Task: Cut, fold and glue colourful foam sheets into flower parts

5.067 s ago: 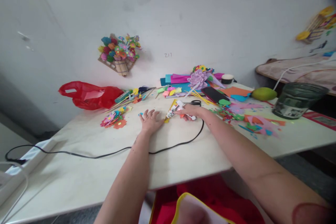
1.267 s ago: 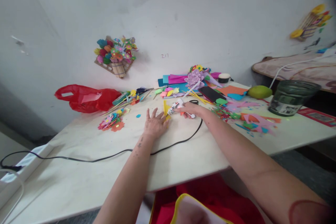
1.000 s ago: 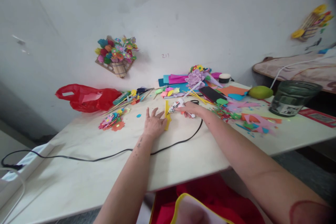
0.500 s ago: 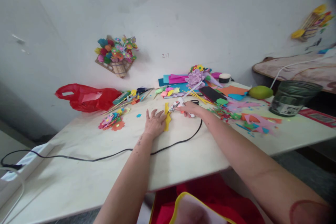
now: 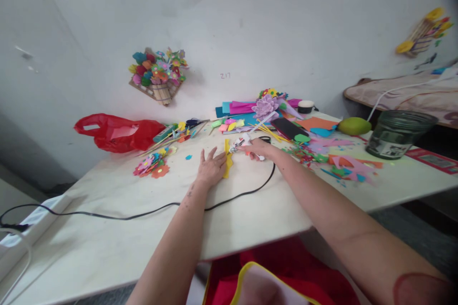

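My left hand (image 5: pixel 212 167) lies flat with its fingers spread, and its fingertips touch the left side of a yellow strip (image 5: pixel 229 164) with a wavy edge. In my right hand (image 5: pixel 258 147) is a white glue gun (image 5: pixel 242 142), whose tip is at the right side of the yellow strip. A glue stick sticks up from the back of the gun, and its black cord runs under my right forearm and over the table to the left.
Foam flowers (image 5: pixel 152 163) and a red bag (image 5: pixel 121 133) are at the left. Scissors (image 5: pixel 265 139), a phone (image 5: pixel 289 128), paper scraps (image 5: pixel 352 167), a green fruit (image 5: pixel 354 126) and a glass jar (image 5: pixel 395 136) are at the right. A power strip (image 5: pixel 39 228) is far left.
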The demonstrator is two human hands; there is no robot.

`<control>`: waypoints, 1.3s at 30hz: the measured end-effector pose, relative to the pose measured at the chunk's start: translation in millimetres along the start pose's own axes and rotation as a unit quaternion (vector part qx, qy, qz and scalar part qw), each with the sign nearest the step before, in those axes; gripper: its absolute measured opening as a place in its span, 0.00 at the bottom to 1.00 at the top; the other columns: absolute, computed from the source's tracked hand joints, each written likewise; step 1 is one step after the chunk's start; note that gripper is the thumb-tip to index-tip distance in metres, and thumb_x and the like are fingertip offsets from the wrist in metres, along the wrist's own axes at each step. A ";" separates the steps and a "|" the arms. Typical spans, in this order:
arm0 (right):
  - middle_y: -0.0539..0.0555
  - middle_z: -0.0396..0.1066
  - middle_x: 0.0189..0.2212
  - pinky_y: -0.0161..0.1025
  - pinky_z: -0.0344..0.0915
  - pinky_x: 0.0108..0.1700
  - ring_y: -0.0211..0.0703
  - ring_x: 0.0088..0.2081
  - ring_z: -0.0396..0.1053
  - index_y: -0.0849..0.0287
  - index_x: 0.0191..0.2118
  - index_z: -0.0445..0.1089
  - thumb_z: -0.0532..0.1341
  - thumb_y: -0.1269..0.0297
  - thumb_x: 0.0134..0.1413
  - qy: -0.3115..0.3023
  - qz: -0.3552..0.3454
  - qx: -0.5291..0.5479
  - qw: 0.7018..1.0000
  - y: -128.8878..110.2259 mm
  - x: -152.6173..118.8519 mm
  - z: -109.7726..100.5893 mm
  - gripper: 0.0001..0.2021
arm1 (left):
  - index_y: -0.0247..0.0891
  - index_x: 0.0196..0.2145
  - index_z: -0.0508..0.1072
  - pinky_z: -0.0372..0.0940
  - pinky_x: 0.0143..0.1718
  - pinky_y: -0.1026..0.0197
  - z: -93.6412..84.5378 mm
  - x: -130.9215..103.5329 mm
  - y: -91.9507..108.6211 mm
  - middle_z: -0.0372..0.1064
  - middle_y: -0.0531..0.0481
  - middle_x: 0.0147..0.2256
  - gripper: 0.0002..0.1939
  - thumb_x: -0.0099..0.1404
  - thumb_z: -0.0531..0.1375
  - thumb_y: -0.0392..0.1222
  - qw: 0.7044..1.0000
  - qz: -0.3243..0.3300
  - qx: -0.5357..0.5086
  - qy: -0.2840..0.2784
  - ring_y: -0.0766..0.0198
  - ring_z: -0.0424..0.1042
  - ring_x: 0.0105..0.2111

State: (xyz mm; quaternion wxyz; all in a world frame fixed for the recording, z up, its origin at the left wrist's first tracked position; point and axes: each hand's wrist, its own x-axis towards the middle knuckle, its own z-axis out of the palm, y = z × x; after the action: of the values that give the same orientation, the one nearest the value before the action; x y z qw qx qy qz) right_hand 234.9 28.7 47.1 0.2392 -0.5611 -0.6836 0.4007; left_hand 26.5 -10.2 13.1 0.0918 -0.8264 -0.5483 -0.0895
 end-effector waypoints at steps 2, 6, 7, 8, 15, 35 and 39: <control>0.51 0.64 0.13 0.30 0.52 0.15 0.31 0.13 0.57 0.63 0.22 0.64 0.59 0.40 0.37 -0.002 0.000 0.003 1.000 0.0 -0.2 -0.3 0.26 | 0.50 0.52 0.63 0.26 0.57 0.39 1.1 -0.3 -0.8 0.58 0.58 0.54 0.22 0.64 0.41 0.43 1.000 0.013 -0.003 0.007 0.59 0.42 0.60; 0.51 0.64 0.12 0.30 0.52 0.15 0.31 0.13 0.57 0.63 0.22 0.64 0.59 0.40 0.37 -0.002 0.001 0.009 1.000 -0.5 -1.0 -0.8 0.25 | 0.47 0.55 0.59 0.27 0.57 0.40 4.2 0.7 -2.1 0.62 0.54 0.52 0.22 0.63 0.42 0.41 0.999 0.013 -0.004 0.034 0.60 0.45 0.59; 0.51 0.64 0.12 0.30 0.52 0.15 0.31 0.13 0.56 0.63 0.22 0.64 0.60 0.40 0.37 -0.003 0.001 0.010 1.000 -0.5 -1.0 -0.8 0.25 | 0.47 0.56 0.57 0.27 0.57 0.41 4.8 1.3 -2.1 0.63 0.53 0.51 0.23 0.63 0.42 0.41 0.999 0.008 -0.003 0.040 0.61 0.46 0.58; 0.51 0.64 0.12 0.30 0.52 0.15 0.31 0.13 0.56 0.63 0.23 0.64 0.60 0.41 0.37 -0.004 0.001 0.012 1.000 -0.5 -0.8 -0.7 0.25 | 0.46 0.56 0.56 0.27 0.58 0.41 5.4 1.9 -2.1 0.64 0.52 0.51 0.24 0.63 0.42 0.41 0.999 0.002 -0.004 0.045 0.61 0.47 0.58; 0.50 0.64 0.13 0.31 0.52 0.14 0.31 0.12 0.56 0.63 0.23 0.64 0.60 0.40 0.36 -0.002 0.002 0.016 1.000 2.7 3.2 0.2 0.26 | 0.43 0.59 0.48 0.30 0.58 0.40 7.1 1.7 -0.6 0.64 0.51 0.50 0.27 0.62 0.44 0.39 0.998 -0.014 -0.012 0.054 0.60 0.50 0.57; 0.53 0.70 0.29 0.30 0.62 0.29 0.36 0.29 0.67 0.61 0.34 0.65 0.56 0.49 0.47 0.045 -0.172 0.341 0.923 -16.7 10.5 39.9 0.18 | 0.40 0.43 0.71 0.59 0.45 0.59 -17.9 3.3 23.9 0.72 0.49 0.36 0.18 0.57 0.55 0.48 0.936 -0.066 -0.332 0.099 0.61 0.68 0.40; 0.53 0.70 0.31 0.33 0.62 0.34 0.39 0.34 0.67 0.59 0.37 0.64 0.55 0.46 0.47 0.041 -0.196 0.377 0.904 -22.5 7.9 54.0 0.20 | 0.33 0.48 0.64 0.63 0.37 0.61 -9.7 8.5 29.6 0.72 0.46 0.33 0.26 0.53 0.59 0.46 0.874 -0.112 -0.463 0.095 0.62 0.70 0.34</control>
State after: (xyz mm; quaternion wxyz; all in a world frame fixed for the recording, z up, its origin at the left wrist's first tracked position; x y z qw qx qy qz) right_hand 178.0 20.0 34.1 0.5346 -0.2996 -0.5672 0.5502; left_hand 56.7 -16.4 22.9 -0.2601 -0.6948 -0.5221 -0.4208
